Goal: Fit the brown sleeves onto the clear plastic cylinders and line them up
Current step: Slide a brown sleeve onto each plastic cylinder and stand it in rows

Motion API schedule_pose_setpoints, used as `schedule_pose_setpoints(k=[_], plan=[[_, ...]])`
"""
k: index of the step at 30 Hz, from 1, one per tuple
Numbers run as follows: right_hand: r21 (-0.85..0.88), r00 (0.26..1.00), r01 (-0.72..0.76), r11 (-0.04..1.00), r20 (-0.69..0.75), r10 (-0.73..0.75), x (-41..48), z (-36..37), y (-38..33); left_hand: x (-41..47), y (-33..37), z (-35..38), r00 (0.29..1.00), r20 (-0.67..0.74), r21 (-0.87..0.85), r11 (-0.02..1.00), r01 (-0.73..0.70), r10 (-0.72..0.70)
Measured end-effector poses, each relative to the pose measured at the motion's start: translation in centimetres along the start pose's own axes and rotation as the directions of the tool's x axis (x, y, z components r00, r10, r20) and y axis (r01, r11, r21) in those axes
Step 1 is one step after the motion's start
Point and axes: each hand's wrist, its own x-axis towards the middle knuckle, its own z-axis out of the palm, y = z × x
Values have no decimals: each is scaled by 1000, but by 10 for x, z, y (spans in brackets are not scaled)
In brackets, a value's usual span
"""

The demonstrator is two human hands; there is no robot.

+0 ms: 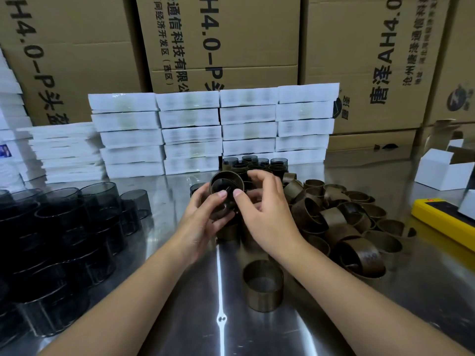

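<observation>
Pressing the brown sleeve (pixel 227 179) on crooked could jam or crease it against the clear cylinder (pixel 224 207), likely if the thumbs push unevenly. Left hand (pixel 203 222) is curled round the cylinder. Right hand (pixel 264 217) pinches the sleeve's rim. The piece is held above the tabletop (pixel 180 304), near the finished row (pixel 257 163).
</observation>
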Motion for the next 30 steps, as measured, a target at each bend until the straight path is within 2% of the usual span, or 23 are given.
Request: schedule_pose_setpoints(k=[3,7,10,21,26,30], plan=[[113,966,-249,962,97,239,7,2,8,1,-3,-2,1000,-13,26,1000,-2,2],[252,933,-351,902,169,317,10,3,12,1,-3,-5,1000,-5,87,996,-14,14],[313,932,-355,881,188,309,11,0,9,1,-1,-6,1000,2,114,993,-26,26],[287,956,-285,914,152,251,10,-5,11,-3,6,-2,999,-26,202,979,-38,44],[307,962,-256,917,179,208,11,-1,12,-2,10,-3,998,-48,173,985,-22,30],[278,955,-284,917,164,246,12,-3,14,-5,9,4,998,-14,60,996,62,-61]])
